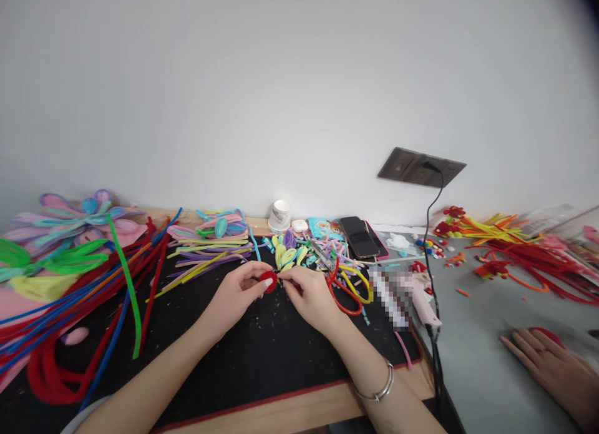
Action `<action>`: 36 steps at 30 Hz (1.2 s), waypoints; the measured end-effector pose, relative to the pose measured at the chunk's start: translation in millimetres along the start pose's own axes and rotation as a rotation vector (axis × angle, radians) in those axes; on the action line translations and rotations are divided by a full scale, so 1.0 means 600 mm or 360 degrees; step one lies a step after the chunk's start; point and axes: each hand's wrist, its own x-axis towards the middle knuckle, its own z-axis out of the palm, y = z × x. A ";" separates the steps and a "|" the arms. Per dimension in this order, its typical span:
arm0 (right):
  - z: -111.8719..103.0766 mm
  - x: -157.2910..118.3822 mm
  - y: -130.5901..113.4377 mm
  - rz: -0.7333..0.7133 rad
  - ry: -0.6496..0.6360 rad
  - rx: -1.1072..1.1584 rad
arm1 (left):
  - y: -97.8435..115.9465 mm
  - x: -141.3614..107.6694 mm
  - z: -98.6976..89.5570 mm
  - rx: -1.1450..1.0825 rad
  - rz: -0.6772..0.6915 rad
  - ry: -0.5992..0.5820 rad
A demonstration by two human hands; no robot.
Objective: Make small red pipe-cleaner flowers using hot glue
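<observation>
A small round red fuzzy piece (268, 282) is pinched between the thumb and fingers of my left hand (239, 295), above the black mat (266, 353). Close against its right side is my right hand (309, 295), whose thumb and fingertips are pressed together; what they grip is too small to make out. Both hands are near the middle of the mat. Just beyond them lie yellow-green looped pieces (286, 254). A red and yellow pipe cleaner loop (349, 296) rests to the right of my right hand.
Pipe cleaner bundles (140, 271) and fuzzy flowers (84, 218) fill the left. At the back are a paper cup (279, 216) and phones (359, 237). A pink glue gun (423, 301) with a black cord lies right. Another person's hand (552, 365) rests on the grey table (486, 334).
</observation>
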 end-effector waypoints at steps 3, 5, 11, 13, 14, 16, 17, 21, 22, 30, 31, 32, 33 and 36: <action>0.000 0.000 0.000 0.0009 -0.0009 0.0006 | 0.000 -0.001 0.000 0.0006 -0.0004 -0.0007; 0.001 0.000 0.000 0.0011 -0.0012 0.0009 | -0.001 -0.002 0.001 0.0028 -0.0013 -0.0005; -0.001 0.001 0.000 -0.0014 0.0000 0.0015 | -0.003 -0.001 0.002 0.0014 -0.0003 0.0041; -0.002 0.000 -0.001 -0.0021 -0.0007 0.0013 | -0.005 -0.001 0.002 -0.0012 -0.0009 0.0057; -0.002 0.000 -0.002 -0.0026 -0.0009 0.0014 | -0.005 -0.001 0.001 -0.0029 -0.0020 0.0069; -0.003 0.000 -0.002 -0.0035 -0.0008 0.0023 | -0.006 -0.001 0.001 -0.0054 -0.0018 0.0080; -0.003 0.001 -0.003 -0.0038 -0.0002 0.0030 | -0.006 -0.001 0.001 -0.0063 -0.0014 0.0084; -0.003 0.001 -0.003 -0.0018 0.0030 0.0036 | -0.004 -0.001 0.001 -0.0082 0.0002 0.0090; -0.003 0.002 -0.002 -0.0009 0.0037 0.0035 | -0.003 -0.002 0.001 -0.0085 0.0003 0.0090; -0.003 0.002 -0.002 -0.0009 0.0037 0.0051 | 0.000 -0.004 0.002 -0.0097 0.0023 0.0034; -0.003 0.002 -0.002 -0.0008 0.0038 0.0051 | 0.001 -0.004 0.001 -0.0102 0.0018 0.0028; -0.003 0.001 -0.001 -0.0004 0.0043 0.0049 | 0.001 -0.004 0.001 -0.0109 0.0013 0.0026; -0.002 0.001 0.001 0.0002 0.0058 0.0044 | 0.001 -0.004 0.001 -0.0116 0.0007 0.0028; -0.001 0.002 0.004 -0.0007 0.0161 -0.0003 | 0.001 -0.003 0.002 -0.0125 -0.0002 0.0034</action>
